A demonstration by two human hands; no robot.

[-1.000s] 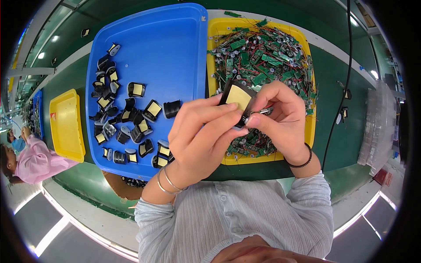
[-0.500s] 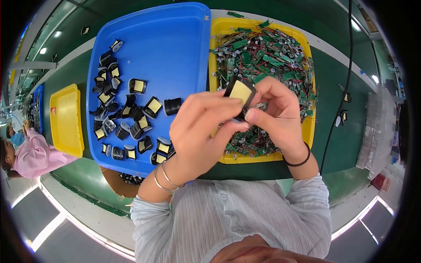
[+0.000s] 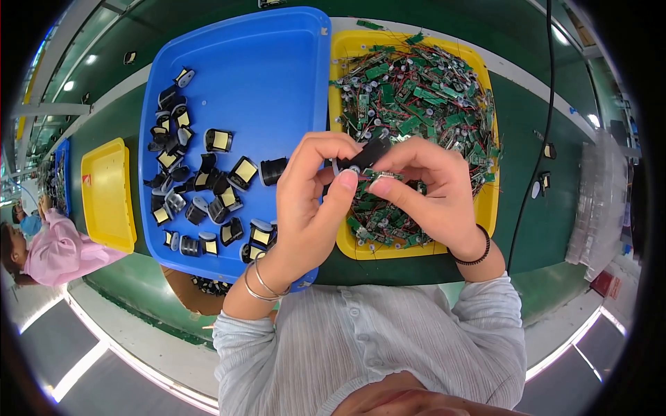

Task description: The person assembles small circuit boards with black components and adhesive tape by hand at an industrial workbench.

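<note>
Pinched between both grips, I see a small black housing (image 3: 366,154) held up over the near edge of the yellow tray (image 3: 485,208). The left hand (image 3: 312,201) clamps it from the left with thumb and curled fingers. The right hand (image 3: 430,194) meets it from the right, fingertips closed on the same part and on a small metal piece just below it. Directly beneath the grip lies a tangle of green circuit boards (image 3: 416,97) and wires filling that tray. Left of the grip sits a blue tray (image 3: 277,62) holding loose black housings (image 3: 201,187) with pale yellow faces. Both trays rest on a green surface (image 3: 534,229). Farther left stands an upturned yellow tray (image 3: 107,194).
</note>
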